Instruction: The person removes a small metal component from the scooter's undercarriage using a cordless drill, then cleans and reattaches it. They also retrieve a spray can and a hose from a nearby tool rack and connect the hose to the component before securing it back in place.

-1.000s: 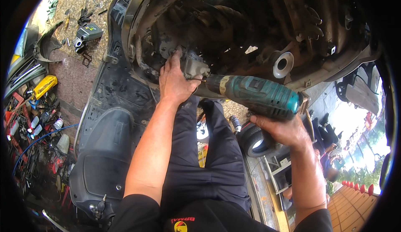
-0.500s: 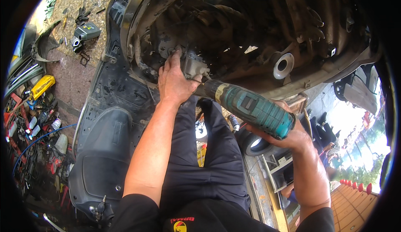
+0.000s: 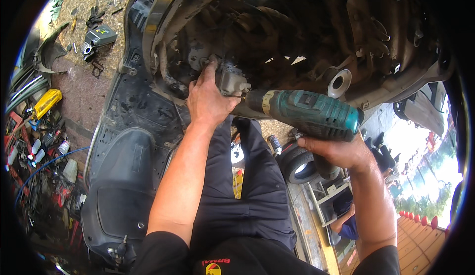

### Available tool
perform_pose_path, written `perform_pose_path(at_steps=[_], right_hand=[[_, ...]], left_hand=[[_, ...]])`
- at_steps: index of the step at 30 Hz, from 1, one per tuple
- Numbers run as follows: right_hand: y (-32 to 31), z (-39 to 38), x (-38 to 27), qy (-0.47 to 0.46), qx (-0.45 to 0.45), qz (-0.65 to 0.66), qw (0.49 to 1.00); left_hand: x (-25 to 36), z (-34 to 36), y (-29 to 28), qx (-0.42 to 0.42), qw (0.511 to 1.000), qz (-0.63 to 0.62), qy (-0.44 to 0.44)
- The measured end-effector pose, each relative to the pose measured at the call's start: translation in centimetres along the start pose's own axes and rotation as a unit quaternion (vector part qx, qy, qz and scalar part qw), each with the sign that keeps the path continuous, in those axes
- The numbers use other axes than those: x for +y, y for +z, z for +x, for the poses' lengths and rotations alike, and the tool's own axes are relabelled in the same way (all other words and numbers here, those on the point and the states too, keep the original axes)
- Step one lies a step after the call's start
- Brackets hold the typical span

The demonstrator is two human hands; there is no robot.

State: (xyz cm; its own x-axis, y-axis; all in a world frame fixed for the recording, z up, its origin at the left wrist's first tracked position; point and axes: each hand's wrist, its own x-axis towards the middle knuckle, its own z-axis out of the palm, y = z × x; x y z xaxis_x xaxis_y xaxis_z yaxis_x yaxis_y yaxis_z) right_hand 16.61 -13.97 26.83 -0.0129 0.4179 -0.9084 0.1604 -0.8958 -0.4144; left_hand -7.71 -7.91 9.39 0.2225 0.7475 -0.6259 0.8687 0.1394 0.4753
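Note:
My right hand (image 3: 339, 151) is wrapped round the grip of a teal and black cordless drill (image 3: 311, 112). The drill lies nearly level, and its thin bit points left at the lower edge of a dirty grey box-shaped metal part (image 3: 232, 80). Whether the bit touches a screw there cannot be made out. My left hand (image 3: 208, 99) grips that part from its left side, fingers along it and thumb close to the bit. Around the part is the dark, rusty inside of a vehicle body (image 3: 292, 27).
A black plastic panel (image 3: 121, 176) with a key in its lock stands left. Beyond it lie a grey bottle (image 3: 100, 36), a yellow case (image 3: 48, 103) and loose tools. A tyre (image 3: 299, 165) and a person's blue sleeve (image 3: 350, 227) appear at right. A round metal flange (image 3: 339, 83) stands behind the drill.
The drill's rear end has swung up and right, bringing it from a slant to nearly level. My right hand has turned with it; my left hand stays on the metal part.

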Motion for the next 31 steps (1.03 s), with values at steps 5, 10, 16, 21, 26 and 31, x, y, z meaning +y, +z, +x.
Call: perform_pose_path(at_steps=[5,10,16,21,26,31], right_hand=[[-1.0,0.8,-1.1,0.028,-0.025,-0.033,0.999],[-1.1,1.0,-1.4,0.034,-0.014,-0.045,0.998],[-1.7,1.5,-1.6,-0.048,-0.037,-0.167,0.984],[-1.7,1.5,-1.8,-0.044,-0.032,-0.177,0.983],[-1.8,1.6,-1.9,-0.044,-0.038,-0.167,0.984],[-1.9,1.8,-1.9,-0.022,-0.038,-0.134,0.990]], left_hand=[[-0.4,-0.2,0.5,0.023,0.999,-0.007,0.030],[-0.6,-0.4,0.9,0.043,0.998,-0.014,0.041],[-0.5,-0.5,0.9,0.051,0.998,-0.016,0.037],[-0.1,-0.5,0.7,0.026,1.000,-0.007,0.012],[0.0,-0.4,0.6,0.028,1.000,-0.009,0.012],[-0.3,-0.3,0.8,0.023,1.000,-0.014,0.016]])
